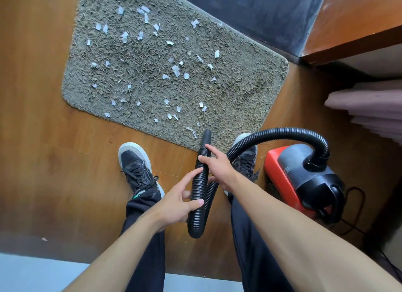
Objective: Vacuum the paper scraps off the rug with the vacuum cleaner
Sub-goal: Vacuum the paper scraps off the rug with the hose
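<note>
Dozens of paper scraps, small, white-ish, torn, lie scattered over the rug, thickest toward its far and middle parts, a few right at the near edge. Rug is grey-brown shag, rounded corners, lying askew on wood-look floor. Vacuum cleaner sits on the floor to the right of the rug: red body w/ black/grey top; there's a small mark on the grey part, too blurred to read. Its black ribbed hose arcs up from the body, loops back btwn the legs, and ends in a smooth nozzle touching the rug's near edge. Left hand: grip loose, thumb and fingers half-curled round the lower hose. Right hand: fingers wrapped on the hose just behind the nozzle. Black sneakers w/ white soles stand either side of the hose; the right one is mostly hidden by hose and arm. Black cord trails behind the vac.
</note>
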Tool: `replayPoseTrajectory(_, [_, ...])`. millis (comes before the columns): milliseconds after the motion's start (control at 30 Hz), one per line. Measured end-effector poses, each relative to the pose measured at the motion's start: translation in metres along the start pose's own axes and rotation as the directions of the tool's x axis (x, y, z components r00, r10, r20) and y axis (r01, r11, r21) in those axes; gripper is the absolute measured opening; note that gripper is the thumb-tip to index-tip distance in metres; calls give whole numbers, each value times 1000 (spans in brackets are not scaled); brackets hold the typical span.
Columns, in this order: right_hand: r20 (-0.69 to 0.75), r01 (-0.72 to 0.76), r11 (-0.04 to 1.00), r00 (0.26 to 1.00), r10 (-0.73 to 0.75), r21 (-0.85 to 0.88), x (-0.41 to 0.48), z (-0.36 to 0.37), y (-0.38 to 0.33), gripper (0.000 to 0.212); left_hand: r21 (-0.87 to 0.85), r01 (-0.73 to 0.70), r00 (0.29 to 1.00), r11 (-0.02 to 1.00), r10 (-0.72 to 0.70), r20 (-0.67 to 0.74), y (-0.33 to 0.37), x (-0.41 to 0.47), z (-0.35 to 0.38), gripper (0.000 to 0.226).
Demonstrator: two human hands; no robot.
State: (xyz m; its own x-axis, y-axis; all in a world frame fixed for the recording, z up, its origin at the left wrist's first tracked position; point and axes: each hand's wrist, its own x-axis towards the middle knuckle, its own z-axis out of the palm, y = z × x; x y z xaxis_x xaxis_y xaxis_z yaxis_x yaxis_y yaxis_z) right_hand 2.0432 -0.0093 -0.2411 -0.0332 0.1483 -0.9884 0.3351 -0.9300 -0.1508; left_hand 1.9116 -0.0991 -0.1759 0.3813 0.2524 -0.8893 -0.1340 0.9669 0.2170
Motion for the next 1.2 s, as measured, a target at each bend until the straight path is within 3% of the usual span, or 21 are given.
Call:
replayPoseTrajectory(233, [71, -8, 997, 997, 13, -81, 1, 29, -3, 60, -60, -11, 1000, 998, 11, 6, -16, -15, -26, 74])
replayPoseTrajectory(533, [96, 39, 991, 995, -27, -128, 5, 56, -14, 61, -55, -61, 995, 997, 57, -84, -19, -24, -39, 71])
replayPoseTrajectory(900, [-16, -22, 998, 1000, 21, -64, -4, 32, 9, 60, -48, -4, 1000, 999, 4, 5, -19, -18, -18, 72])
replayPoseTrajectory(1200, [57, -11, 995, 998, 17, -99, -1, 49, 0, 61, -82, -14, 1000, 997, 12, -28, -20, -27, -31, 71])
